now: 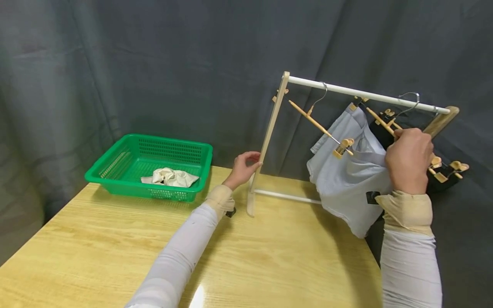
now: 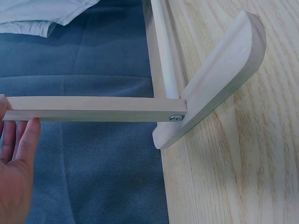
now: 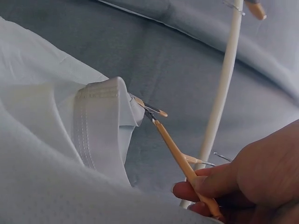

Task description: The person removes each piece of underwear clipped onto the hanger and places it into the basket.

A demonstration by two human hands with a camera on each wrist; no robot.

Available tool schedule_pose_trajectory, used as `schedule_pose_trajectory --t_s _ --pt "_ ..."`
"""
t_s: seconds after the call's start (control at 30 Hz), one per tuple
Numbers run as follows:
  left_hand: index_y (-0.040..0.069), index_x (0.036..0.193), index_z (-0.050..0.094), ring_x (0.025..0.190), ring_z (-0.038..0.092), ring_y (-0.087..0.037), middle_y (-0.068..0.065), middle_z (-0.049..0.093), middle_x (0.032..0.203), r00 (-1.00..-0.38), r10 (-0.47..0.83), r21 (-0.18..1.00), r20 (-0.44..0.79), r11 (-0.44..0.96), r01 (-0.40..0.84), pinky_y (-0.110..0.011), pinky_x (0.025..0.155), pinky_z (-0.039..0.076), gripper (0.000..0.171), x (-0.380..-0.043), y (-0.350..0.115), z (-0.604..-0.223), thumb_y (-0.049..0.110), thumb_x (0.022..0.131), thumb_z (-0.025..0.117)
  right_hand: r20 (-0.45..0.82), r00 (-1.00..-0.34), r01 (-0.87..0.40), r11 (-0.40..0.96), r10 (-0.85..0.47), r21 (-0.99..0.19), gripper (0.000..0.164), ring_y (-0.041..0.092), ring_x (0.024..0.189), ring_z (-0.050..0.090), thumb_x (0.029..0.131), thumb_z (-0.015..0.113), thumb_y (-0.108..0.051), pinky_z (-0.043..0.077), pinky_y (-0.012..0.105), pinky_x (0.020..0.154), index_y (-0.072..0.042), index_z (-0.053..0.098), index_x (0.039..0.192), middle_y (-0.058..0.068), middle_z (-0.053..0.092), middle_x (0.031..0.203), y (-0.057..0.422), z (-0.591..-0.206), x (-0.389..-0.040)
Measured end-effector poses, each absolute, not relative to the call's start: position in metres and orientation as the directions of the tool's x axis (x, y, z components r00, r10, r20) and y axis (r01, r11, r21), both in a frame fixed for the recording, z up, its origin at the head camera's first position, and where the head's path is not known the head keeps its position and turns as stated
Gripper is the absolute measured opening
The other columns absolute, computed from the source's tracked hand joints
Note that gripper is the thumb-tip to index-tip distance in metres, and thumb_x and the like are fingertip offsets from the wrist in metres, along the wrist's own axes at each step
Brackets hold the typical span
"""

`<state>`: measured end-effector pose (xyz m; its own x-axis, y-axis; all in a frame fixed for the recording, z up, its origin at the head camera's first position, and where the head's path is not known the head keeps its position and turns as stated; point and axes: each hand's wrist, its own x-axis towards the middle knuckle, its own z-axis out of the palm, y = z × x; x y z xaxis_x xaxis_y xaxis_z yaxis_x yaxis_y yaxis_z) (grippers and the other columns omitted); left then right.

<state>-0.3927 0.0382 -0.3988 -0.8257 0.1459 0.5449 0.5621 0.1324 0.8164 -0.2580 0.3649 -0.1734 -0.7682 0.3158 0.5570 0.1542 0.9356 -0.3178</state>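
On the right of the head view my right hand (image 1: pixel 410 160) grips the wooden bar of a clip hanger (image 3: pixel 175 149). A light-blue garment (image 1: pixel 354 175) hangs by its stitched waistband from that hanger's clips. The hanger's metal hook (image 1: pixel 412 100) is at the white rail (image 1: pixel 362 93); whether it rests on it I cannot tell. My left hand (image 1: pixel 244 169) pinches the near wooden upright (image 2: pixel 93 108) of the small clothes rack between thumb and fingers. A bare clip hanger (image 1: pixel 310 116) hangs from the rail nearer that upright.
A green basket (image 1: pixel 154 139) with a crumpled white cloth (image 1: pixel 175 177) stands on the left of the wooden table (image 1: pixel 246 265). Behind the light-blue garment, a black garment (image 1: pixel 443 184) hangs at the rack's far end. A dark curtain (image 1: pixel 192 64) backs the table.
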Motion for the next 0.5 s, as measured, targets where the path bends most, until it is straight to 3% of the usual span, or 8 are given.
schedule_pose_trajectory --t_s 0.37,0.5 --pt "0.001 0.119 0.065 0.102 0.065 -0.027 -0.016 0.067 0.110 -0.830 0.125 0.819 0.543 0.139 0.557 -0.032 0.089 0.056 0.031 -0.391 0.040 -0.400 0.008 0.089 0.068 0.597 -0.735 0.119 0.928 0.321 -0.353 0.038 0.056 0.096 0.052 0.092 0.036 0.003 0.040 0.064 0.079 0.008 0.064 0.117 0.036 0.061 0.111 0.361 -0.201 -0.236" --pt "-0.003 0.120 0.063 0.103 0.064 -0.032 -0.020 0.066 0.110 -0.823 0.130 0.813 0.553 0.130 0.567 -0.034 0.088 0.056 0.031 -0.380 0.038 -0.392 0.006 0.090 0.067 0.588 -0.741 0.107 0.922 0.324 -0.373 0.037 0.053 0.097 0.054 0.093 0.039 0.003 0.041 0.063 0.080 0.006 0.063 0.120 0.034 0.061 0.115 0.359 -0.216 -0.231"
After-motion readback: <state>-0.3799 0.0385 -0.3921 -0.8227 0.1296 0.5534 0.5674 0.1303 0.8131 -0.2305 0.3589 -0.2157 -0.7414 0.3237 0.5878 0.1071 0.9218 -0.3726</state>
